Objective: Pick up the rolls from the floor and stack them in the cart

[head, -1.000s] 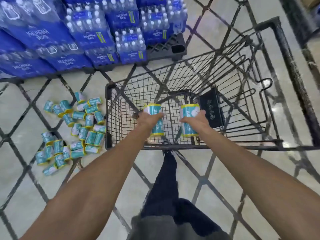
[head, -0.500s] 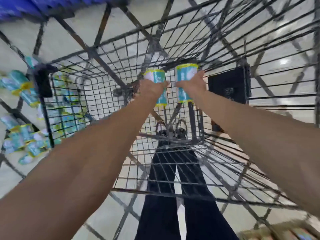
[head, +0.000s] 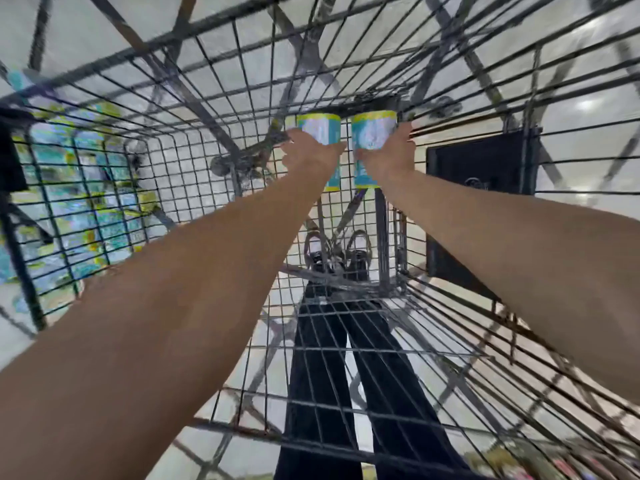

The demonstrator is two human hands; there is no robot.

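We reach deep into cart (head: 104, 174), arms outstretched. Left hand (head: 310, 155) grips left roll (head: 320, 133); right hand (head: 389, 157) grips right roll (head: 372, 136). Both rolls upright, side by side, low inside basket. Floor rolls (head: 86, 209) blur through left mesh.

Retail shop floor: a wire shopping cart (head: 114, 174) stands on glossy pale tile floor (head: 79, 32), with a blurred heap of teal-and-yellow packaged rolls (head: 86, 188) visible through its left wall.
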